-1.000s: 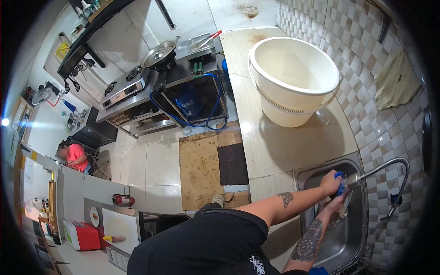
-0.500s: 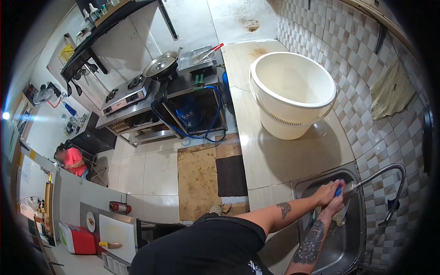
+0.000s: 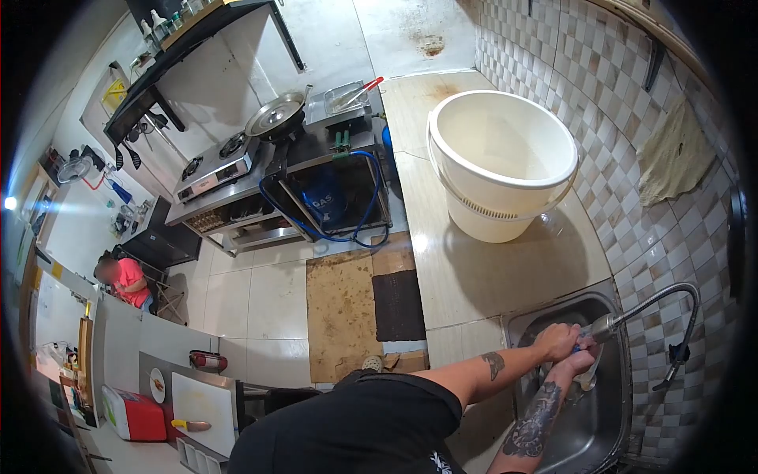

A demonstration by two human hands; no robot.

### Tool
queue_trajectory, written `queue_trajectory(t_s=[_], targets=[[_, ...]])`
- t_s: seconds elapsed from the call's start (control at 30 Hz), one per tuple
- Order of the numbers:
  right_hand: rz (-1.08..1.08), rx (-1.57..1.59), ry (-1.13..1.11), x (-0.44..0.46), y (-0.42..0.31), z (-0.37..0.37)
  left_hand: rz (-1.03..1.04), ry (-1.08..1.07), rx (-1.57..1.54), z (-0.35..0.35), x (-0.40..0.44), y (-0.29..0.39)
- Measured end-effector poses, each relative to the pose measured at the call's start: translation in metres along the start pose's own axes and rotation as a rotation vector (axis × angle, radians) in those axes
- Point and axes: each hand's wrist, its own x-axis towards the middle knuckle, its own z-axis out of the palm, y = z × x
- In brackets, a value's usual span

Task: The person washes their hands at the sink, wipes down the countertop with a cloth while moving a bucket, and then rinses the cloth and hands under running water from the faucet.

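My left hand (image 3: 557, 340) and my right hand (image 3: 580, 363) are close together over the steel sink (image 3: 588, 434), right under the faucet head (image 3: 602, 323). Both are closed around a small blue thing (image 3: 585, 343), mostly covered by the fingers, so I cannot make out its kind. Water seems to run over the fingers. Something pale (image 3: 586, 382) lies in the basin below my right hand.
A large white bucket (image 3: 497, 197) stands on the tiled counter beyond the sink. A rag (image 3: 675, 154) hangs on the wall. Across the floor are a gas stove (image 3: 217, 167) and a covered wok (image 3: 276, 114). A person in a pink shirt (image 3: 130, 280) sits far left.
My hands have shifted slightly down and to the left under the faucet, with their grip on the blue thing changed; less blue shows. The bucket and sink stay put.
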Motion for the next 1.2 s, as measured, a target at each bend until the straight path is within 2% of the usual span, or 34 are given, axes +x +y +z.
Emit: queue_trajectory(t_s=[0.1, 0.2, 0.27, 0.3, 0.37, 0.4, 0.47, 0.5, 0.57, 0.63, 0.7, 0.73, 0.8, 0.83, 0.87, 0.93, 0.97, 1.0, 1.03, 1.07, 1.1, 1.2], targets=[[0.034, 0.066, -0.046, -0.002, -0.001, -0.002, 0.008, 0.078, -0.065, 0.002, -0.004, 0.007], [0.045, 0.122, -0.071, -0.006, -0.001, 0.001, 0.102, 0.1, -0.192, 0.004, 0.003, 0.008], [-0.283, -0.175, -0.093, -0.013, 0.004, 0.01, 0.085, 0.08, 0.037, -0.006, 0.003, 0.013], [-0.283, -0.163, -0.093, -0.004, 0.008, 0.0, 0.087, 0.082, 0.049, 0.0, 0.007, 0.011], [-0.119, -0.317, 0.008, 0.026, 0.026, -0.036, -0.25, 0.339, -0.222, 0.026, 0.02, -0.003], [-0.122, -0.296, 0.012, 0.024, 0.03, -0.034, -0.242, 0.339, -0.201, 0.027, 0.021, -0.008], [-0.265, -0.489, -0.006, 0.023, 0.032, -0.031, -0.324, 0.193, -0.46, 0.028, 0.028, -0.016], [-0.338, -0.592, -0.012, 0.022, 0.03, -0.031, -0.228, 0.099, -0.581, 0.02, 0.025, -0.017], [-0.48, -0.815, -0.02, 0.018, 0.023, -0.033, -0.167, 0.102, -0.497, 0.013, 0.021, -0.012], [-0.475, -0.761, -0.022, 0.014, 0.019, -0.028, -0.108, 0.106, -0.421, 0.016, 0.022, -0.005], [-0.454, -0.655, -0.034, 0.01, 0.016, -0.017, -0.023, 0.232, -0.54, 0.025, 0.022, 0.003], [-0.442, -0.6, -0.039, 0.007, 0.014, -0.009, -0.026, 0.226, -0.538, 0.028, 0.021, 0.002], [-0.427, -0.486, -0.046, 0.0, 0.01, 0.008, 0.072, 0.626, -0.221, 0.033, 0.022, 0.003], [-0.423, -0.429, -0.049, -0.003, 0.008, 0.017, 0.12, 0.711, -0.184, 0.033, 0.024, 0.001], [-0.416, -0.373, -0.053, -0.007, 0.006, 0.026, 0.122, 0.703, -0.184, 0.031, 0.025, -0.003], [-0.407, -0.314, -0.059, -0.018, -0.002, 0.044, 0.127, 0.303, -0.309, 0.018, 0.027, -0.01], [-0.394, -0.326, -0.002, -0.025, -0.01, 0.052, 0.307, 0.29, -0.263, 0.017, 0.022, -0.016], [-0.38, -0.341, 0.055, -0.03, -0.016, 0.058, 0.307, 0.29, -0.263, 0.012, 0.018, -0.012], [-0.382, -0.341, 0.057, -0.031, -0.019, 0.06, 0.18, 0.186, -0.268, 0.006, 0.014, -0.004], [-0.292, -0.282, 0.146, -0.031, -0.022, 0.062, 0.056, 0.081, -0.272, 0.0, 0.009, 0.003], [-0.202, -0.225, 0.235, -0.032, -0.024, 0.062, 0.057, 0.077, -0.275, -0.001, 0.008, 0.002], [-0.179, -0.209, 0.167, -0.014, -0.003, 0.04, 0.07, 0.037, -0.263, -0.006, 0.009, -0.002]])
